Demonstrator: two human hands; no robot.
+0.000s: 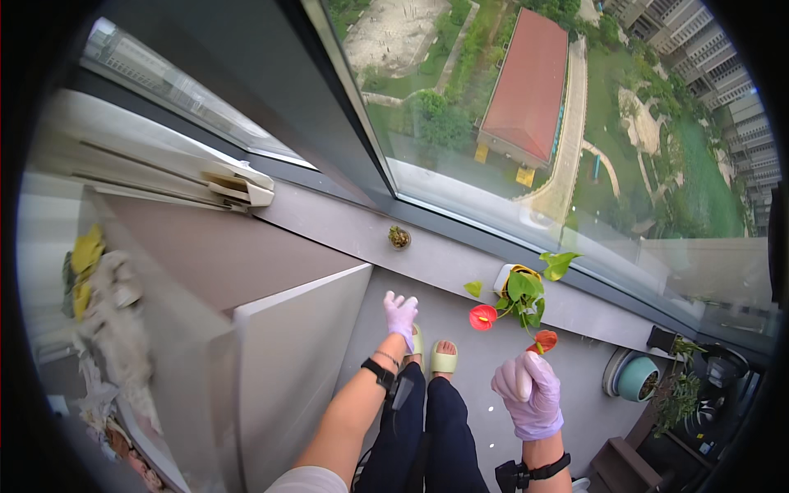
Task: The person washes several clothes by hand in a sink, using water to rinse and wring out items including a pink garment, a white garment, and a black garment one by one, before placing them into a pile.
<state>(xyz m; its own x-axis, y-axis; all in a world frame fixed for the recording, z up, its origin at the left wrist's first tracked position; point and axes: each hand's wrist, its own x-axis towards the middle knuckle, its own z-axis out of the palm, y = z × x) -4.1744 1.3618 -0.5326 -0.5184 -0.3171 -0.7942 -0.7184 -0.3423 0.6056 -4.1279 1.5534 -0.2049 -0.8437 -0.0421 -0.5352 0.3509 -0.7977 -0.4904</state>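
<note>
My left hand (401, 313), in a thin lilac glove, is held out over the floor with its fingers apart and nothing in it. My right hand (527, 388), gloved alike, has its fingers curled in just below a red anthurium flower (545, 341); whether it holds anything is hidden by the fingers. The anthurium plant (525, 287) stands in a white and yellow pot (504, 278) on the window ledge, with a second red flower (482, 317) leaning out to the left. Farther left on the ledge sits a small succulent in a round pot (399, 238).
A large window (456, 142) rises behind the ledge (333, 215). At left stands a grey cabinet (296, 345), with cloths (117, 308) beyond it. A teal pot (638, 378), leafy plants (675, 397) and a brown step stool (625, 465) are at right. Green slippers (444, 358) are below.
</note>
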